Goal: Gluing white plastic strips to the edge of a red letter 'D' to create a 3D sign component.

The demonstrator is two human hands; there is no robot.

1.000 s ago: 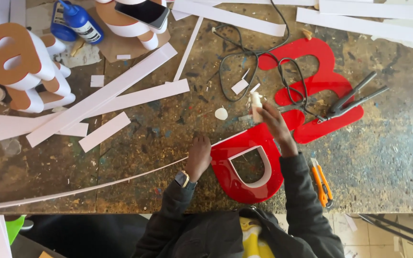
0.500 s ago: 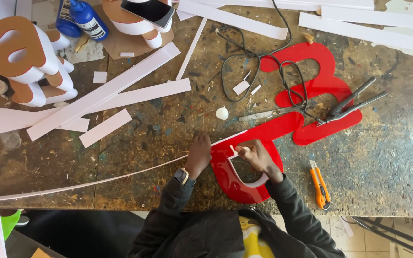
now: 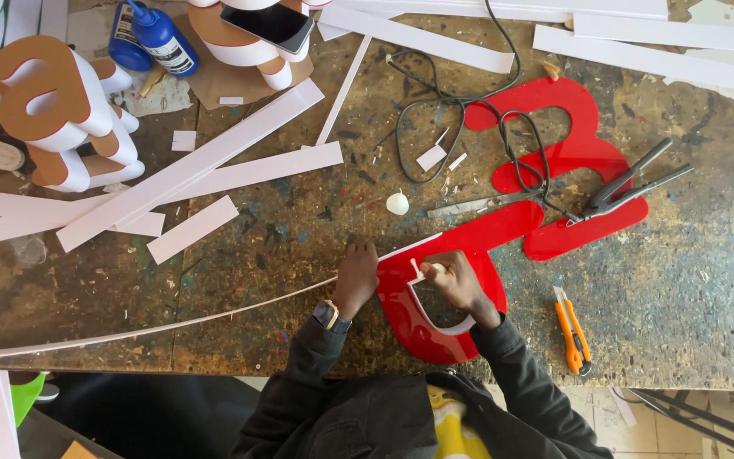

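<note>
Near the front edge of the paint-spattered tabletop, a red acrylic letter lies flat, and both hands are working on it. The right hand sits curled over the upper part of the letter, fingers pinched around the end of a thin white strip that curves around the letter's inner cutout; it looks closed on that strip, with a short bit of it poking up just past the fingertips. The left hand presses down at the letter's left edge, fingers bent and mostly closed on a long white strip standing on edge, which runs way off to the left across the tabletop. There's a watch on that wrist.

Just right of the letter there's an orange utility knife, close but not touching. Above the hands, a bigger red acrylic shape lies flat, with a black cable looped over it and a dark plier-like tool resting on its right side. A small white blob sits between the cable and the hands.

Over on the left, a bunch of flat white strips lie criss-crossed. At far left, finished orange-faced letters with white sides are stacked up, well apart from the hands. A blue glue bottle and a phone are up along the top edge.
</note>
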